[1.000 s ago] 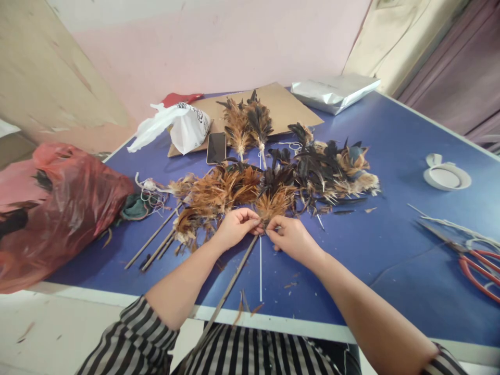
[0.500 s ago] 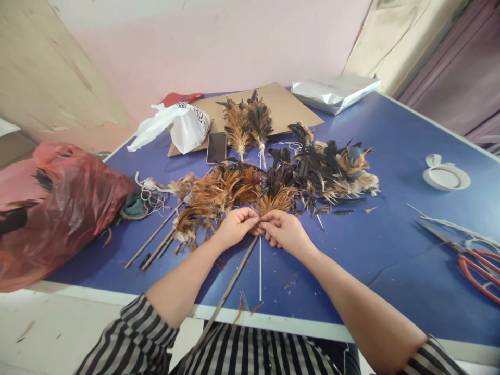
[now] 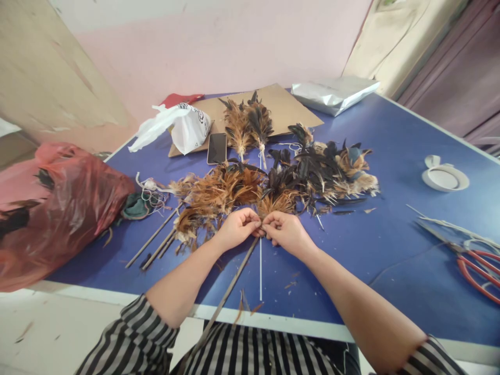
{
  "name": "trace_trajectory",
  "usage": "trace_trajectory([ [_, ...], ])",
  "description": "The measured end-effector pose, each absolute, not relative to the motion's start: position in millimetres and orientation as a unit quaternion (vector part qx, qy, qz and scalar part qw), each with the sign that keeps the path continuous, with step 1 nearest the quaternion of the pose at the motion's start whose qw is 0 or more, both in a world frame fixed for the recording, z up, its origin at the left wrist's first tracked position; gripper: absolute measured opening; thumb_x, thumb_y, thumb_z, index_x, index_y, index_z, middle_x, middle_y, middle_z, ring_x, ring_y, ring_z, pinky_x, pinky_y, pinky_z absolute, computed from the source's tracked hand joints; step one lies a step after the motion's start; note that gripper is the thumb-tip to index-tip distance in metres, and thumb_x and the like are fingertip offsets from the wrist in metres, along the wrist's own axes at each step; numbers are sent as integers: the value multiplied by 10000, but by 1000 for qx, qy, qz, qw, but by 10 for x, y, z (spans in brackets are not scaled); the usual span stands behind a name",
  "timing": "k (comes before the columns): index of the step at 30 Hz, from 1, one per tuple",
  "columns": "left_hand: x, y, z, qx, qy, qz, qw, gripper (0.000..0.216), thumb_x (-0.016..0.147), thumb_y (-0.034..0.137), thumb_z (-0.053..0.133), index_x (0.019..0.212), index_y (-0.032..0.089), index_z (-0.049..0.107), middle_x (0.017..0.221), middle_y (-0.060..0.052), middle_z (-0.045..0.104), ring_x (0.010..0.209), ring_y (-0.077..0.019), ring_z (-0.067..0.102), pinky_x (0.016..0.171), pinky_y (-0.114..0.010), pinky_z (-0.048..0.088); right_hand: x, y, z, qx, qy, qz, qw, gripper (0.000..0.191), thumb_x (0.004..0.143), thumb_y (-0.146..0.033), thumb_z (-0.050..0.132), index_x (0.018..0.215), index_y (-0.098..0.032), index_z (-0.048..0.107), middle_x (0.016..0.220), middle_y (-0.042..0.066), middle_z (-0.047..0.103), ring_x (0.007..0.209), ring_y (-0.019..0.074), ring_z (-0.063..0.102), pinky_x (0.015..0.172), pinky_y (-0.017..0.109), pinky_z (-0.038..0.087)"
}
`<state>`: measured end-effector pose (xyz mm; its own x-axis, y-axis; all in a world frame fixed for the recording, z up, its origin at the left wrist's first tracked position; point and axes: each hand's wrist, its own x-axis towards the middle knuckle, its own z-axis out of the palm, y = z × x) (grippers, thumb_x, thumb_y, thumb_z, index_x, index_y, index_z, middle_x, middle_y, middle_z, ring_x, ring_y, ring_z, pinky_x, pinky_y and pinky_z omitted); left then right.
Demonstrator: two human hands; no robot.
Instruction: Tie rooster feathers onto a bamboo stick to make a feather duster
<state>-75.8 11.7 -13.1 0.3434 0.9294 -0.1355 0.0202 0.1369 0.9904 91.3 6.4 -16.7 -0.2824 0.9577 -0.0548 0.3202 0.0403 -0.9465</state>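
My left hand [image 3: 235, 228] and my right hand [image 3: 286, 232] meet fingertip to fingertip at the base of a small fan of brown feathers [image 3: 276, 202]. Both hands are closed in a pinch there, at the top of a thin grey stick [image 3: 226, 292] that slants down toward my body. Behind them lie a pile of brown feathers [image 3: 219, 190] and a pile of dark feathers [image 3: 324, 169] on the blue table [image 3: 390, 250]. Two finished feather bunches [image 3: 248, 122] lie farther back.
A red plastic bag [image 3: 54, 208] sits at the left edge, with spare sticks [image 3: 154, 245] and tangled string beside it. A phone [image 3: 216, 148], white bag [image 3: 187, 127], cardboard sheet [image 3: 285, 104] and silver packet [image 3: 332, 94] lie at the back. Red-handled scissors [image 3: 474, 260] and a tape roll [image 3: 445, 178] are right.
My right hand has slid left until its fingers meet my left hand at the feather base. The left hand has hardly moved.
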Motion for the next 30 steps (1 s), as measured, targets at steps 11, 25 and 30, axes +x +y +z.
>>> trace_trajectory([
  [11,-819,154,-146,529,427,338,651,239,686,289,693,735,112,541,697,-61,684,681,-137,665,677,-253,521,941,108,-174,-502,-616,527,301,81,721,-243,557,756,-171,570,559,-27,607,402,68,536,378,150,407],
  [25,-811,147,-176,549,426,338,635,180,698,239,673,733,116,547,689,-48,680,675,-127,656,664,-245,514,938,89,-193,-502,-635,494,317,111,744,-261,542,767,-163,590,574,-11,600,415,78,538,392,162,413],
  [30,-809,158,-170,556,420,341,631,180,700,238,671,741,111,550,679,-47,675,658,-124,651,644,-239,511,943,59,-127,-487,-664,469,319,102,767,-242,502,722,-170,558,553,-27,572,425,72,525,422,164,402],
])
